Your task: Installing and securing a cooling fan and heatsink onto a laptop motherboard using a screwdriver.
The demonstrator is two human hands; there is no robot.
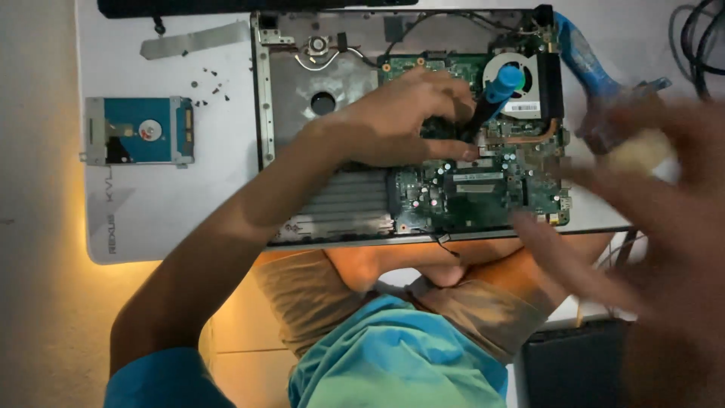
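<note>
An opened laptop base (302,98) lies on a white mat, its green motherboard (468,193) and round cooling fan (521,75) exposed. My left hand (393,121) reaches in from the lower left and grips a screwdriver (498,87) with a blue handle and black shaft. Its tip is down on the board just left of the fan. My right hand (657,204) hovers blurred over the laptop's right edge with its fingers spread. A pale blurred shape (638,151) sits by its fingertips; I cannot tell what it is.
A hard drive with a blue label (140,130) lies on the white mat (166,196) to the left. Several small screws (208,87) and a silver strip (192,39) lie nearby. A blue object (589,64), dark cables (698,38) and a dark box (574,363) are at the right.
</note>
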